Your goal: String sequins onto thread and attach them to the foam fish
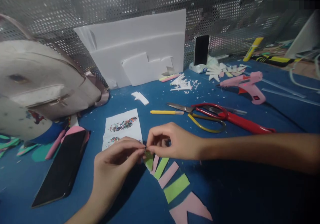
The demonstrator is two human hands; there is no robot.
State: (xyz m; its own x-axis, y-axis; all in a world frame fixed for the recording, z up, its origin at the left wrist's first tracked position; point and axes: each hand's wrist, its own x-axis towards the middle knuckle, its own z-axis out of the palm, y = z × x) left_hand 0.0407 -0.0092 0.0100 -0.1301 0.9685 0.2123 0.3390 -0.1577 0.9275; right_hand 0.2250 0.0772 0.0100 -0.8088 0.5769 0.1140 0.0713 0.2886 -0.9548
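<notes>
My left hand (116,164) and my right hand (175,142) meet above the table, thumb and forefinger of each pinched together. Something small and dark lies between the fingertips, too small to name. Just below them are green and pink paper strips (168,174), laid in a row with a pink notched paper tail (191,209) at the near end. The green piece at the top (149,160) lies partly under my fingers. Behind my left hand is a white sheet (122,115) bearing piles of multicoloured glittery bits (125,124), partly covered by the hand.
Scissors (192,108), a yellow pen (166,112) and a red-handled tool (250,123) lie beyond my right hand. A pink glue gun (246,83) and paper scraps (182,83) sit farther back. At left are a black phone (61,165) and a backpack (47,77); white boards (140,50) lean behind.
</notes>
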